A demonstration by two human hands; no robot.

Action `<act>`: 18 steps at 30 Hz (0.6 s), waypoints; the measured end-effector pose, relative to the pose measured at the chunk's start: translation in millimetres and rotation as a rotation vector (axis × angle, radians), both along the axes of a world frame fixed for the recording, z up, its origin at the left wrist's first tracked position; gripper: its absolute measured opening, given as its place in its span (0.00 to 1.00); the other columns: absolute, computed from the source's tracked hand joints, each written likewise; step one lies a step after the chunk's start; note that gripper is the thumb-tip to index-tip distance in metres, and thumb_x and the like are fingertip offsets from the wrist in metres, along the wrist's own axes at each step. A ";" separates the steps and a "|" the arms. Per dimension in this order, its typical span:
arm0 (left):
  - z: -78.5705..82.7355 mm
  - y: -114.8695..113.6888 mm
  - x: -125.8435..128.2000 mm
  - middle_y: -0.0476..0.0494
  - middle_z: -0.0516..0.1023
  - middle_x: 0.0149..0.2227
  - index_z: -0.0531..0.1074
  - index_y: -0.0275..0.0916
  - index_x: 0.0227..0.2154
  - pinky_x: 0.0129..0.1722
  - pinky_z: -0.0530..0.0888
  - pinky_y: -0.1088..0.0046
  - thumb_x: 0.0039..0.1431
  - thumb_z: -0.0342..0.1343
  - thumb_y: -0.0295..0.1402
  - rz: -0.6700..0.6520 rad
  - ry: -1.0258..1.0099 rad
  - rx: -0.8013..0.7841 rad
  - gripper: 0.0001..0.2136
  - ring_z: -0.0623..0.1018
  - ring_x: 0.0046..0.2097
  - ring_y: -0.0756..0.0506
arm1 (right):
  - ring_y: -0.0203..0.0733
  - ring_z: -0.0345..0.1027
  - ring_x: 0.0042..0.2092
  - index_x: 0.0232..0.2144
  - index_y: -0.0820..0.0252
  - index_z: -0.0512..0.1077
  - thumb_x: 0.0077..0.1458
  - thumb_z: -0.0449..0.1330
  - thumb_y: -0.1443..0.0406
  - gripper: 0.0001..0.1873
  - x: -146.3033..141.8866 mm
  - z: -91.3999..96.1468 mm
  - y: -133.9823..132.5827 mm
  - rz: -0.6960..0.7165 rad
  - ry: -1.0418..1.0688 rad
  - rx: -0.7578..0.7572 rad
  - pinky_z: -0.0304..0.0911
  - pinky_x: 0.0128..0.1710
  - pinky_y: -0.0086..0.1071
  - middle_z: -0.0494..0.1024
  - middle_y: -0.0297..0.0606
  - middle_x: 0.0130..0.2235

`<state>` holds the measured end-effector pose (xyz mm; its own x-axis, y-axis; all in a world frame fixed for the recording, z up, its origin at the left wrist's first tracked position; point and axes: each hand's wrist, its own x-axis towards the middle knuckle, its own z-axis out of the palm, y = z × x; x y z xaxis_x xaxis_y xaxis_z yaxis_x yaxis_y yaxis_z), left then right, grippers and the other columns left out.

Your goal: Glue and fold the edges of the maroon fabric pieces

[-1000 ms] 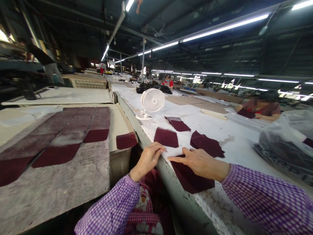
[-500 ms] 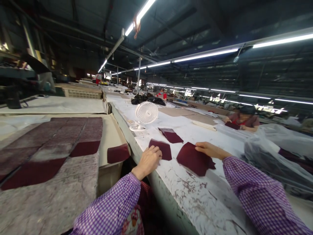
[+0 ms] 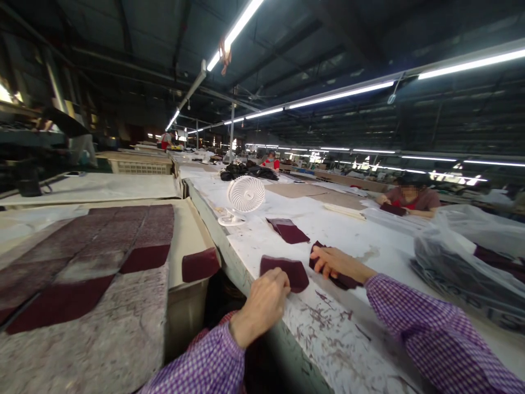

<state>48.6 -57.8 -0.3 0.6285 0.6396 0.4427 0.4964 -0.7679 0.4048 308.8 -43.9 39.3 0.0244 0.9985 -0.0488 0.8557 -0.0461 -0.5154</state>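
My left hand rests curled at the near edge of a dark red fabric piece on the white worktable, its fingers pinching that piece's corner. A little to the right, my right hand lies on a stack of dark red fabric pieces with its fingers closed over the stack's top edge. Another dark red piece lies farther back, short of a small white fan. Both my arms wear purple checked sleeves.
A grey felt board with several dark red pieces stands on the left table; one piece hangs at its edge. A clear plastic bag of dark goods lies at right. Another person works across the table.
The view shifted slightly. My left hand slid back toward me with the single piece. My right hand drew the stack nearer and closed over its top edge.
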 end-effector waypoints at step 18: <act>-2.6 28.5 46.9 0.43 0.73 0.36 0.74 0.40 0.40 0.43 0.67 0.65 0.58 0.51 0.28 -0.021 0.133 -0.004 0.10 0.70 0.42 0.43 | 0.38 0.66 0.32 0.47 0.63 0.67 0.50 0.58 0.64 0.20 -31.4 1.9 -31.7 0.350 -0.190 0.074 0.60 0.32 0.30 0.74 0.36 0.32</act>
